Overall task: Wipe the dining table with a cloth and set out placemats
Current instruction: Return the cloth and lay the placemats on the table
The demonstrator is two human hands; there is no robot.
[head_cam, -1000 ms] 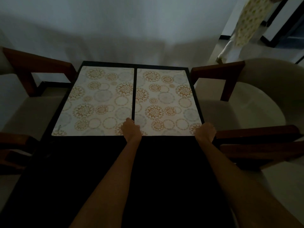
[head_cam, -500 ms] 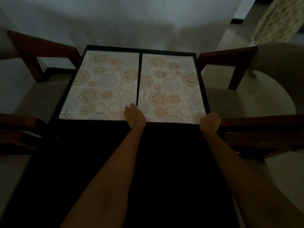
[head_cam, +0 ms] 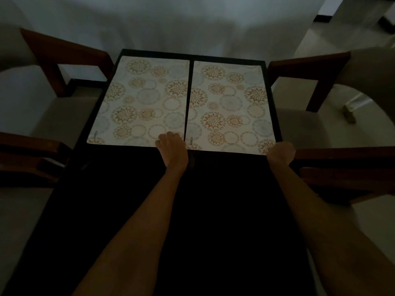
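Two pale placemats with orange and grey circle patterns lie side by side at the far end of the dark dining table (head_cam: 213, 210). The left placemat (head_cam: 141, 99) and the right placemat (head_cam: 230, 103) have a thin gap between them. My left hand (head_cam: 172, 146) sits at the near end of that gap, its curled fingers over the left mat's corner and its thumb side against the right mat's near left corner. My right hand (head_cam: 281, 152) is closed on the right mat's near right corner. No cloth is in view.
Wooden chairs with pale cushions stand close on both sides: the far left chair (head_cam: 64, 58), the near left chair (head_cam: 27, 154), the far right chair (head_cam: 310, 69) and the near right chair (head_cam: 346, 167). A pale wall (head_cam: 192, 22) runs behind the table.
Both hands stay at the near corners of the right placemat. The view has tipped downward, so the mats sit lower in frame. The person in patterned clothing at top right has left the view.
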